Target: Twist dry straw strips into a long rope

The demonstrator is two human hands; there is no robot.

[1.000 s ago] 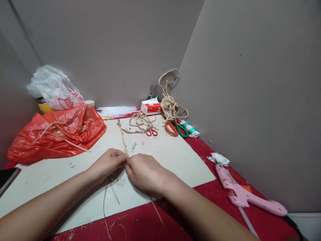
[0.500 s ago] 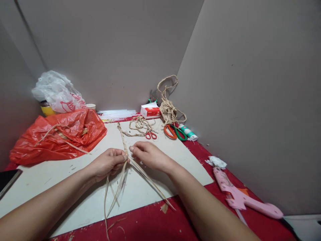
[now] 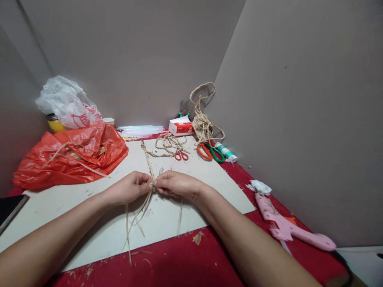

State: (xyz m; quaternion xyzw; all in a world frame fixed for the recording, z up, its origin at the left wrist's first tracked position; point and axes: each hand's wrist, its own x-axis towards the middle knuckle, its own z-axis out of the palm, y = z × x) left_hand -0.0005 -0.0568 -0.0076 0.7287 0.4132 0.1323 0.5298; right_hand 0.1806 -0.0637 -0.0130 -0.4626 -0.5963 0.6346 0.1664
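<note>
A straw-coloured braid (image 3: 150, 167) runs away from me over the white board (image 3: 113, 235) and joins a loose coil of braided cord (image 3: 167, 144). At its near end, my left hand (image 3: 136, 187) pinches the strands between thumb and finger. My right hand (image 3: 176, 184) meets it there, its thumb and fingertips closed on the same spot. Several loose fibre strands (image 3: 143, 209) hang below my left hand, and a thin one (image 3: 180, 215) trails beneath my right. Exactly which strands each hand grips is hidden by the fingers.
Small red-handled scissors (image 3: 181, 156) lie beyond my hands, with larger orange-handled scissors (image 3: 204, 152) and a green handle (image 3: 217, 155) to the right. A red plastic bag (image 3: 74, 159) holds more strips at left. A pink glue gun (image 3: 287, 229) rests on the red cloth (image 3: 173, 259).
My right hand has moved left and closed its fingertips beside my left hand at the braid's end. The strands that stretched toward the lower right no longer show there. The view has shifted slightly.
</note>
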